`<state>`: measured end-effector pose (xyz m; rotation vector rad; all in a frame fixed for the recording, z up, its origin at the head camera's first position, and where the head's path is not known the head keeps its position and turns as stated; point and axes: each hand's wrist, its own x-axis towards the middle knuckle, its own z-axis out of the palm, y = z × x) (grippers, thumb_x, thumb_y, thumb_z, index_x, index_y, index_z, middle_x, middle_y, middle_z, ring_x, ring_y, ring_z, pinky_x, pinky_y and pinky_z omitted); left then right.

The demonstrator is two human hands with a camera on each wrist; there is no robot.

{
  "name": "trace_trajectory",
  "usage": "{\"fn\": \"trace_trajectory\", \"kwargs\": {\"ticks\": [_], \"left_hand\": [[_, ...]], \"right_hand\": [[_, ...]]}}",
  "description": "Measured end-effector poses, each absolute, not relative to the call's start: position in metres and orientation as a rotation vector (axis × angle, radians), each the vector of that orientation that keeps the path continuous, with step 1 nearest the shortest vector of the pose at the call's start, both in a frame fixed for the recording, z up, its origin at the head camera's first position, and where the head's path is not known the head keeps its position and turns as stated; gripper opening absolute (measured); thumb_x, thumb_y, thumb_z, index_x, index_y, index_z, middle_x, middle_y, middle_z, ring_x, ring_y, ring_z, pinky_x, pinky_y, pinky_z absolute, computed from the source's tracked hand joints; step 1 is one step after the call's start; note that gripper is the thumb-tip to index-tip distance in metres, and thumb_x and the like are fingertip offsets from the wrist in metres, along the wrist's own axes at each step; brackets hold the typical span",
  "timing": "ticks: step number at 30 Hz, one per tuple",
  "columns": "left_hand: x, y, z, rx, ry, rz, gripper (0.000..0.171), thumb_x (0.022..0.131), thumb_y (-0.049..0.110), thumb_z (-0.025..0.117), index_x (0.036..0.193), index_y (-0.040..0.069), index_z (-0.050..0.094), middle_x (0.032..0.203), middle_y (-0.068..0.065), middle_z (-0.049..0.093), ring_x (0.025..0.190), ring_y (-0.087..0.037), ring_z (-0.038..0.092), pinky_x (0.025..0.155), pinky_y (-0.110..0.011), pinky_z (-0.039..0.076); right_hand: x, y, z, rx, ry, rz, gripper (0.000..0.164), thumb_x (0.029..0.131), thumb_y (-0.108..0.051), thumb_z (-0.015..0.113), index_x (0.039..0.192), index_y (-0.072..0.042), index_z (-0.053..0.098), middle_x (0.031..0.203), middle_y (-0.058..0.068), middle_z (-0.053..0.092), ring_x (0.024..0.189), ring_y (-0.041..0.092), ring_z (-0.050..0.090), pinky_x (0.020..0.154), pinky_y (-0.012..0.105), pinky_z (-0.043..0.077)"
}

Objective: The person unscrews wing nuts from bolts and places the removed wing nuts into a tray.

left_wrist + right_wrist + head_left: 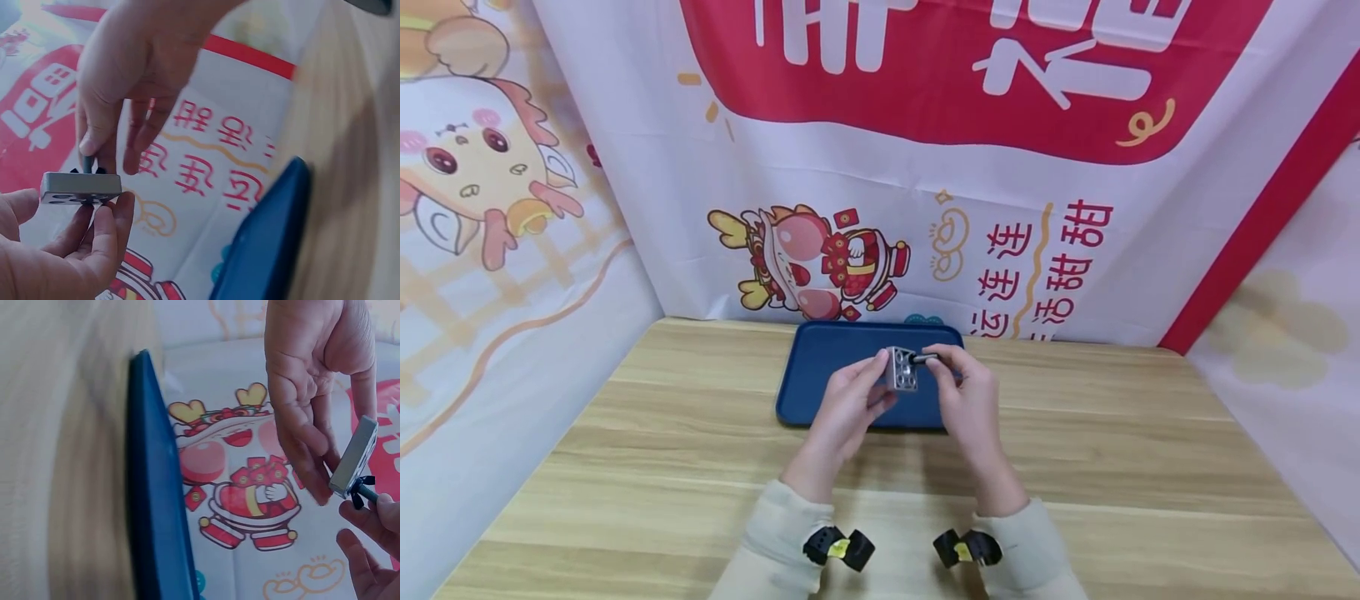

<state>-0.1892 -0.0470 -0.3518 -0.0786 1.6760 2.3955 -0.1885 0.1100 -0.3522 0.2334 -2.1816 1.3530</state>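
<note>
A small grey metal block with several round holes is held up above a blue tray. My left hand grips the block by its edges, thumb on one side and fingers on the other. A dark threaded bolt stands at a face of the block, and my right hand pinches its outer end between thumb and finger. Around the bolt, against the block, sits a black wing nut. How deep the bolt goes into the hole cannot be seen.
The blue tray lies on a wood-grain table, close to the back edge. A printed cloth with red and white figures hangs behind the table. Further cloth hangs at the left and right sides. Both wrists wear black straps.
</note>
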Motion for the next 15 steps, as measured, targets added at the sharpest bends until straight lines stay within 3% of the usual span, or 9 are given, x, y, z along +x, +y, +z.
{"fn": "trace_trajectory", "kwargs": {"ticks": [4,10,15], "left_hand": [[-0.187,-0.045,-0.342,-0.024,1.619,2.429,0.044,0.103,0.029,0.054,0.137,0.001,0.056,0.139,-0.016,0.059,0.114,-0.02,0.065,0.109,-0.046,0.045],[-0.186,-0.045,-0.335,0.058,1.547,2.464,0.042,0.103,0.02,0.053,0.137,-0.006,0.054,0.14,-0.017,0.058,0.11,-0.014,0.066,0.113,-0.044,0.041],[-0.184,-0.047,-0.326,0.116,1.461,2.461,0.045,0.104,0.02,0.052,0.141,-0.005,0.05,0.144,-0.016,0.054,0.114,-0.015,0.062,0.113,-0.035,0.041]], "right_hand": [[-0.188,0.111,-0.346,0.208,-2.112,1.354,0.012,0.093,-0.008,0.067,0.1,-0.004,0.076,0.098,0.013,0.076,0.088,0.019,0.066,0.069,0.021,0.056],[-0.184,0.111,-0.338,0.202,-2.062,1.348,0.014,0.092,-0.007,0.068,0.103,-0.003,0.076,0.098,0.013,0.075,0.087,0.016,0.059,0.076,0.04,0.061],[-0.181,0.111,-0.329,0.194,-2.004,1.38,0.014,0.091,-0.006,0.069,0.102,-0.002,0.076,0.099,0.015,0.074,0.091,0.015,0.059,0.081,0.041,0.06]]}}
